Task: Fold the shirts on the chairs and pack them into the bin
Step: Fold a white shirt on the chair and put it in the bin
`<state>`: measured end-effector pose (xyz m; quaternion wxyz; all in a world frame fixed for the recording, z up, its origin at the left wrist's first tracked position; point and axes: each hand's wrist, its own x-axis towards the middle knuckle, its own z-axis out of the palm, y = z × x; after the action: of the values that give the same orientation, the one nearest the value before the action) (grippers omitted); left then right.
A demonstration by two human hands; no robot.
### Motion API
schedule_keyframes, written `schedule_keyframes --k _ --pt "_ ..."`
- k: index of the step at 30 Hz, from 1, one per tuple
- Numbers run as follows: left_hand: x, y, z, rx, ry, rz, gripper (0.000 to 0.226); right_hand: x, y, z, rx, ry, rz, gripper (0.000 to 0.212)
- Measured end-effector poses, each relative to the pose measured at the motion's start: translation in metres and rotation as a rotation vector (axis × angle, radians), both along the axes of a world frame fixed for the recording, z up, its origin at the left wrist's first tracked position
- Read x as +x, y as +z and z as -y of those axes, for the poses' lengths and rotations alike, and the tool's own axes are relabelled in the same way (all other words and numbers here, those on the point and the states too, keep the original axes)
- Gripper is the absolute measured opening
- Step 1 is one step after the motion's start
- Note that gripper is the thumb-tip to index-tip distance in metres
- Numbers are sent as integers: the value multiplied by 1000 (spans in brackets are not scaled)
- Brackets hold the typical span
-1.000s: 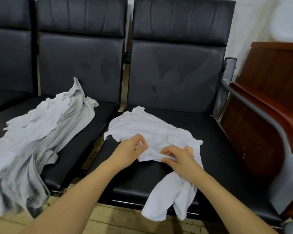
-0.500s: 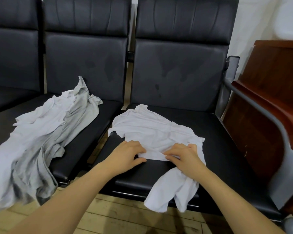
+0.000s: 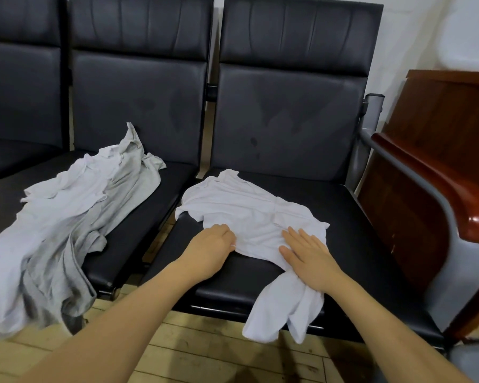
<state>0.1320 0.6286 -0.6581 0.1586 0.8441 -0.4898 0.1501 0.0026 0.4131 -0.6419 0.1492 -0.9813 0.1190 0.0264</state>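
A white shirt (image 3: 249,214) lies spread on the right black chair seat (image 3: 357,244), with one end hanging over the seat's front edge. My right hand (image 3: 307,255) lies flat on the shirt with straight fingers, pressing it down. My left hand (image 3: 213,247) sits at the shirt's left edge, its fingers curled at the fabric's hem. A heap of grey and white shirts (image 3: 67,225) covers the middle chair seat and droops toward the floor. No bin is in view.
A row of black padded chairs (image 3: 138,92) stands against the wall. A metal armrest (image 3: 393,161) and a dark red wooden desk (image 3: 440,167) close off the right side. Wooden floorboards (image 3: 205,349) run below the seats.
Both hands pinched a fold of the white shirt earlier. Now the right hand has opened flat on the cloth, and the left hand has slid to the shirt's left edge.
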Motion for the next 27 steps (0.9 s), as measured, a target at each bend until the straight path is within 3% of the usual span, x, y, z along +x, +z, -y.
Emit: schedule_keyframes --k 3,6,10,13,16,19,27 --pt "1 4 -3 -15 41 -10 27 2 -2 -9 -5 -30 0 56" --pt "1 7 -9 -89 38 -135 4 4 -3 -22 36 -71 16 56" --pt "2 6 -20 -73 -58 -320 16 8 -4 -30 48 -105 40 56" --pt "-1 9 -19 -88 14 -393 12 7 -3 -31 40 -87 23 56" --pt "-5 10 -14 -36 49 -359 11 2 5 -25 26 -11 26 55" --pt "-7 10 -13 37 53 -210 18 -6 13 -14 -54 62 128 48" --pt "-13 45 -17 -384 137 -348 13 7 -2 -40 38 8 -35 57"
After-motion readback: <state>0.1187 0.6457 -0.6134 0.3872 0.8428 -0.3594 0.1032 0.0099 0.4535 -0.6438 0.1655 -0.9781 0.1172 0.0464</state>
